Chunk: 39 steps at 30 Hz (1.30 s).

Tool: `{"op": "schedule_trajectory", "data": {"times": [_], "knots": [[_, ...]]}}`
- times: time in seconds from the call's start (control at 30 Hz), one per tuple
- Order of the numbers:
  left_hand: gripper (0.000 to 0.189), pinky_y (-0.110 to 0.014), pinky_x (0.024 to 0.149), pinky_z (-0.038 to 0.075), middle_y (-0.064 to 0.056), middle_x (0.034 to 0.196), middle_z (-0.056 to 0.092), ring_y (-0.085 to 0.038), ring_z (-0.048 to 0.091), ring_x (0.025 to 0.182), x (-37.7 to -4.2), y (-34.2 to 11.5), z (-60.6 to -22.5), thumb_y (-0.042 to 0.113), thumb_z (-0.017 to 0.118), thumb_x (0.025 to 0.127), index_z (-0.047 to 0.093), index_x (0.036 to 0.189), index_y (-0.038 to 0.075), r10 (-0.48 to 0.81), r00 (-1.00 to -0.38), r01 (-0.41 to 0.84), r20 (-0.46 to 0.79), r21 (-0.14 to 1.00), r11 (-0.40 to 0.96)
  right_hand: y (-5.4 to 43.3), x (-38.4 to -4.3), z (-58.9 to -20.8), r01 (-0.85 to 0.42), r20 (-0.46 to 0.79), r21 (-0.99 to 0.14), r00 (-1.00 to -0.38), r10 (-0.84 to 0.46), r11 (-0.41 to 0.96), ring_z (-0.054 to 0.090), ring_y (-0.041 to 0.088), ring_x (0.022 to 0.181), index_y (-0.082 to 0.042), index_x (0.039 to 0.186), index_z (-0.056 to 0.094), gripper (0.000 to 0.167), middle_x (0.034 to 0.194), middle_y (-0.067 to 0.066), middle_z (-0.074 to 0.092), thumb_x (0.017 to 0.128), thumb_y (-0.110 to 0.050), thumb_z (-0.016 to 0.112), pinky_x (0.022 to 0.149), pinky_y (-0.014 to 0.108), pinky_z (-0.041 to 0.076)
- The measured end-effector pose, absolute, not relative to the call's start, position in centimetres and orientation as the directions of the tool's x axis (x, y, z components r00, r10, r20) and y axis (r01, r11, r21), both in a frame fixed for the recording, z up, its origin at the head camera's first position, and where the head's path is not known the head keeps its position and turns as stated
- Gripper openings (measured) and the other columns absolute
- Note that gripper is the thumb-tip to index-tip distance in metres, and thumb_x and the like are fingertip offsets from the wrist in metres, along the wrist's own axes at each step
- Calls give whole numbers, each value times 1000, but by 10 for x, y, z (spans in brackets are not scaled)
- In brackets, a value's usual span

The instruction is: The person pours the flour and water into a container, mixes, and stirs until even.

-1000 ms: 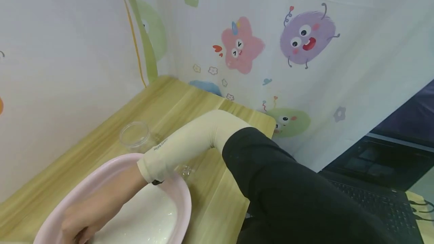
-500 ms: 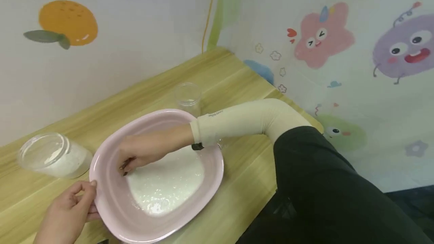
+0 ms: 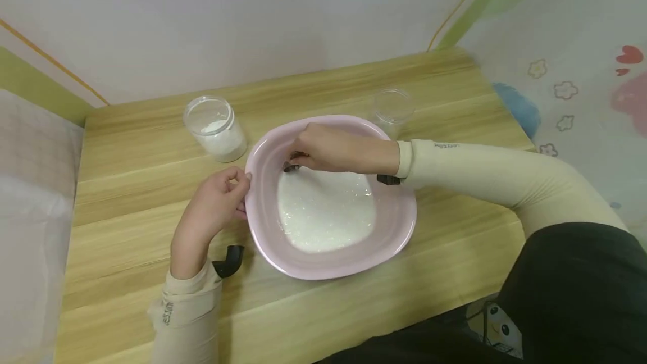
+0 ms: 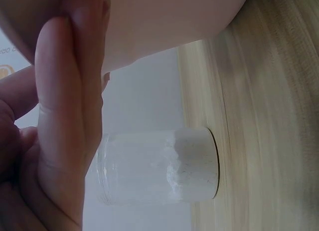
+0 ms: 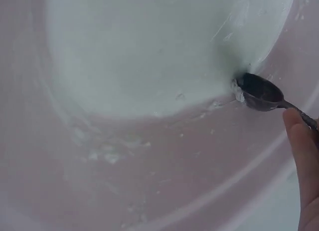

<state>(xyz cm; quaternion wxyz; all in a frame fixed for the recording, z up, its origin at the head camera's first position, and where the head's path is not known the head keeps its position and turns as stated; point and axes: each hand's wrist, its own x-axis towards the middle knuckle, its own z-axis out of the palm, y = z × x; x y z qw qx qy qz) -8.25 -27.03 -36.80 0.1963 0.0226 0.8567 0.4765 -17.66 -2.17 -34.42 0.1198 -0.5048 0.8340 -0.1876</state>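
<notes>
A pink plastic basin (image 3: 331, 272) holds a shallow layer of white liquid (image 3: 328, 212) with bubbles on it. At the basin's left side, my left hand (image 3: 217, 198) grips the rim between thumb and fingers. Inside the basin, my right hand (image 3: 323, 148) holds a small dark measuring spoon (image 5: 261, 91) by its handle. The spoon's bowl is at the liquid's edge against the sloping wall, with white residue on its side. White clumps (image 5: 107, 153) cling to the wall nearby in the right wrist view.
Behind the left hand stands a clear jar (image 3: 222, 138) partly filled with white powder. A second clear jar (image 3: 393, 107) stands behind the basin's right side, near the right forearm. The wooden table (image 3: 126, 195) meets a printed wall covering at the back.
The head view has swung left and down, bringing the left hand and the powder jar into sight. The right hand stays low in the basin with the spoon; the left keeps gripping the rim.
</notes>
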Motion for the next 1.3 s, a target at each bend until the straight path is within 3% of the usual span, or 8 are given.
{"op": "schedule_trajectory", "data": {"times": [0.07,0.27,0.43,0.7,0.97,1.3], "knots": [[40,-35,68,66,-11,83,75,-14,73,70,-82,-267,-366,34,40,111,59,98,0,217,-920,-163,-326,823,545,-21,-177,-345,-780,-20,-466,-462,-887,417,66,6,82,-15,103,78,16,93,-7,77,105,-18,63,80,20,54],[38,-36,71,67,-13,86,75,-14,73,70,-73,-268,-363,33,43,111,58,97,0,183,-922,-195,-342,816,544,-32,-169,-347,-683,-73,-648,-383,-921,336,74,14,91,-9,106,80,15,98,1,80,103,-11,65,83,19,56],[36,-37,72,68,-15,90,75,-14,73,72,-73,-265,-363,30,44,110,58,99,0,183,-919,-207,-349,823,529,-30,-156,-349,-575,-218,-736,-300,-929,358,76,21,90,-6,103,80,13,96,6,81,102,-12,68,73,15,55],[37,-36,72,68,-14,90,75,-14,73,73,-71,-267,-361,32,44,110,61,103,0,173,-922,-205,-346,815,541,-28,-136,-345,-382,-476,-789,-114,-872,481,76,27,89,-4,98,78,10,89,9,79,100,-9,70,78,24,64],[36,-37,74,68,-15,91,75,-15,74,73,-72,-269,-357,32,44,110,59,101,1,171,-922,-200,-347,806,557,-20,-137,-337,-429,-557,-719,-114,-823,547,78,28,86,-5,92,77,9,84,7,78,98,-7,71,75,23,63],[35,-42,75,68,-16,89,75,-15,73,71,-70,-268,-359,30,45,110,58,99,0,162,-922,-212,-351,810,546,-31,-137,-341,-570,-313,-725,-227,-922,386,77,21,88,-9,100,80,11,92,4,81,100,-13,70,70,17,54]]}}
